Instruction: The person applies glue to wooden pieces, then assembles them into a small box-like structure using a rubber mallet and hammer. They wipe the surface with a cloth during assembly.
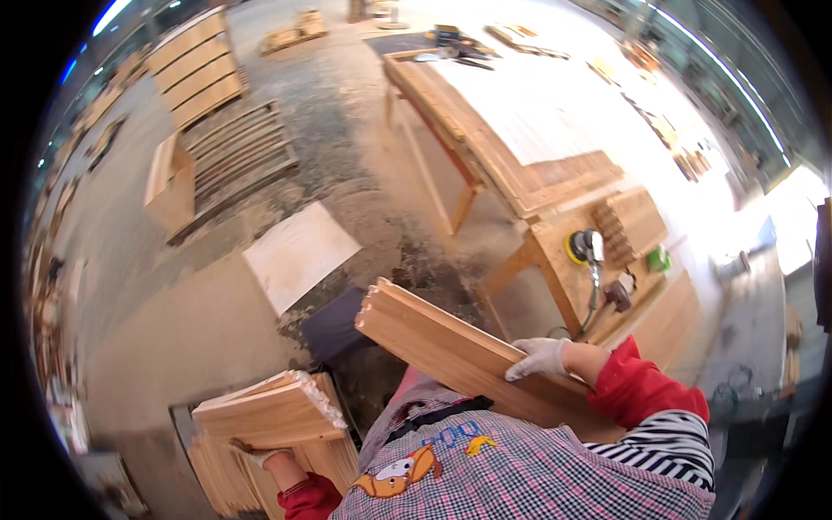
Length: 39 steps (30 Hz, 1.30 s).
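My right hand (539, 357), in a white glove, grips a few long wooden boards (442, 342) held together. They slant in front of my checked apron, and their far ends are notched. Lower left, my gloved left hand (251, 452) is closed at the lower edge of some wooden boards (273, 416) with pale, jagged ends. These lie over a stack of upright boards (230, 477). Part of the left hand's grip is hidden.
On the right stands a wooden workbench (520, 204) with a sander (587, 247), a hose and a grooved wood block (614, 234). A slatted pallet (243, 152) and a drawer-like stack (198, 69) are at the far left. A white sheet (302, 256) lies on the floor.
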Each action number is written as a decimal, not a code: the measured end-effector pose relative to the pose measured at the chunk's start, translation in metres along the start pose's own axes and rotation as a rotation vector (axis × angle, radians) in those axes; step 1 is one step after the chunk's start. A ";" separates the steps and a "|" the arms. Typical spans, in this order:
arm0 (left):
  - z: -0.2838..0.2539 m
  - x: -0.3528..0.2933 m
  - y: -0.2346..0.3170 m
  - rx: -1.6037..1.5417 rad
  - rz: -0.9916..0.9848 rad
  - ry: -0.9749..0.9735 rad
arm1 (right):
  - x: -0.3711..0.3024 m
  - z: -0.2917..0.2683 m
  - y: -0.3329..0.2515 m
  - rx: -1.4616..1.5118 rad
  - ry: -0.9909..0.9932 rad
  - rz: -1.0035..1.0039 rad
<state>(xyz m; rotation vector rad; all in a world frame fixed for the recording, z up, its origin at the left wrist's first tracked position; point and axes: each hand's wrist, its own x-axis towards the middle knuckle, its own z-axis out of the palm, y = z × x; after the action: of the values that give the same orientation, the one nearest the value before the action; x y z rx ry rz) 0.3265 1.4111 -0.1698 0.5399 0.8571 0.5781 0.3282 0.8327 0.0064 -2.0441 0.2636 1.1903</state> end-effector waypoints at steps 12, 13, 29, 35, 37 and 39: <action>0.185 0.132 -0.122 0.271 0.027 0.047 | 0.175 -0.148 -0.074 0.181 -0.015 0.001; 0.207 0.143 -0.128 0.272 0.018 0.038 | 0.186 -0.170 -0.081 0.187 -0.024 0.015; 0.445 0.189 -0.159 0.098 -0.018 -0.262 | 0.316 -0.324 -0.146 0.602 -0.192 0.159; 0.445 0.258 -0.187 0.189 -0.079 -0.068 | 0.427 -0.341 -0.159 0.295 -0.203 0.148; 0.449 0.296 -0.207 0.226 -0.129 -0.105 | 0.491 -0.339 -0.150 0.295 -0.157 0.129; 0.467 0.326 -0.242 0.241 -0.219 -0.144 | 0.570 -0.336 -0.136 0.102 -0.063 0.088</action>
<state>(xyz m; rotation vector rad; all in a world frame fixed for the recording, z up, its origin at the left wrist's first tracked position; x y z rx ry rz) 0.9377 1.3567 -0.2478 0.6876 0.8407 0.2343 0.9328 0.8008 -0.2936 -1.9207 0.3795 1.2671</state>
